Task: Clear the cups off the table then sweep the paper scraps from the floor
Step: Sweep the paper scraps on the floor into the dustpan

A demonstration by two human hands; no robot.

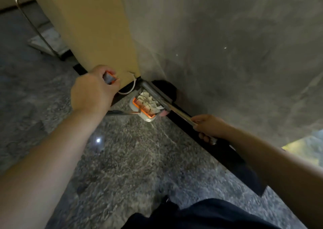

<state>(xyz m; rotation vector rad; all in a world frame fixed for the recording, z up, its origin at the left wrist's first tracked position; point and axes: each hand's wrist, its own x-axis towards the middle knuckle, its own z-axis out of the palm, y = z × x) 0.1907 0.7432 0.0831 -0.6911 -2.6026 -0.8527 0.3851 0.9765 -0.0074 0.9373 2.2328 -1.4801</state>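
In a corner where two walls meet, we grip the dustpan handle [109, 77] in our left hand [94, 88] and the broom handle [181, 115] in our right hand [208, 126]; paper scraps [148, 102] sit in the dustpan [143, 109], ahead between both hands, nearer the left.

Both bare forearms extend forward from the lower frame edge. Left hand [93, 88], toward 11 o'clock, fingers curled in a fist around the top of a grey and orange handle [109, 77], knuckles up. Right hand [210, 127], toward 2 o'clock, fingers wrapped round a metal pole [181, 115], thumb on its upper side. The hands are well apart.
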